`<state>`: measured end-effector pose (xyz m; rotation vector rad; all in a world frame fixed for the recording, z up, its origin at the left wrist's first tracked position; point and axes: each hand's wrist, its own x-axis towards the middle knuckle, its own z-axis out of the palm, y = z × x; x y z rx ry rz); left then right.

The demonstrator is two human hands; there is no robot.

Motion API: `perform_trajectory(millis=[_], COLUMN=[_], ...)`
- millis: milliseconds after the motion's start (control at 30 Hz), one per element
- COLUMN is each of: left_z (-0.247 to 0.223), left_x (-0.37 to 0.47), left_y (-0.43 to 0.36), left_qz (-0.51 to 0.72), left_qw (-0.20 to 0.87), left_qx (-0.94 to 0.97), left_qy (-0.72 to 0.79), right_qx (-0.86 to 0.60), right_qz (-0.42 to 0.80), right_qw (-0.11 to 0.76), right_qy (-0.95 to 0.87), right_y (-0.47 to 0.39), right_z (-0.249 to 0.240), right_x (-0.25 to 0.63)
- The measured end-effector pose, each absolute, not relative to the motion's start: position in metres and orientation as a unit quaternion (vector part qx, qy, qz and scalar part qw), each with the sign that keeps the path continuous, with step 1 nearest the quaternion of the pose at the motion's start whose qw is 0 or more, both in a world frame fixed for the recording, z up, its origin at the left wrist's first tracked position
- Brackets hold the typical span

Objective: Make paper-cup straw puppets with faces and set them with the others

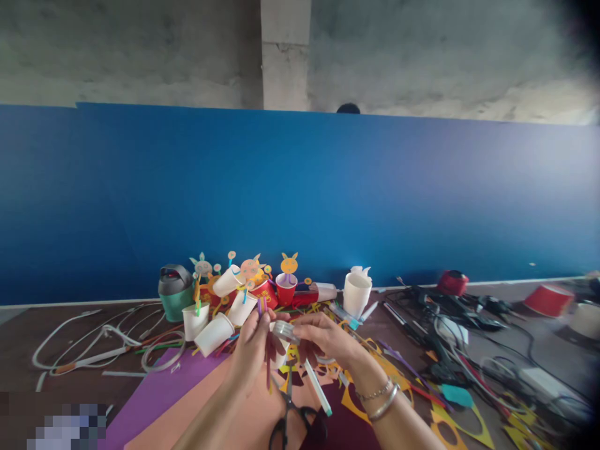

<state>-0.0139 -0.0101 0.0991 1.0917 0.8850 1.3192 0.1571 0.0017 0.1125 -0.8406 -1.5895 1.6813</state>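
Observation:
My left hand (253, 344) is closed around thin purple and orange strips (262, 306), whose tops stick up past the thumb. In my right hand (319, 334) is a small roll of clear tape (284, 331), pinched between thumb and fingers close to the left hand. Below the hands, black-handled scissors (290, 412) lie on orange and dark red paper. A white marker (319, 387) with a teal end lies just right of the scissors. Behind the hands stand and lie several white and red paper cups (285, 289), some with paper animal faces (289, 263) on top.
A green and grey container (175, 294) and white cables (112, 340) are at the left. A white cup (357, 294) with tissue stands right of centre. Yellow paper offcuts (462, 419), black cables and a power strip (548, 387) cover the right. A blue partition (300, 200) rises behind.

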Motion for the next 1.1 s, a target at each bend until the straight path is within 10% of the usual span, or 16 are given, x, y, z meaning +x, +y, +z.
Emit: perform_trajectory(millis=[1100], left_z=[0.096], left_x=[-0.009], left_y=[-0.021], left_qz=[0.568], left_qw=[0.407], left_qx=[0.566], left_qy=[0.438], right_qx=[-0.361], right_qz=[0.616], right_qw=[0.322], right_qy=[-0.621], right_y=[-0.002], right_z=[0.115], right_x=[0.155])
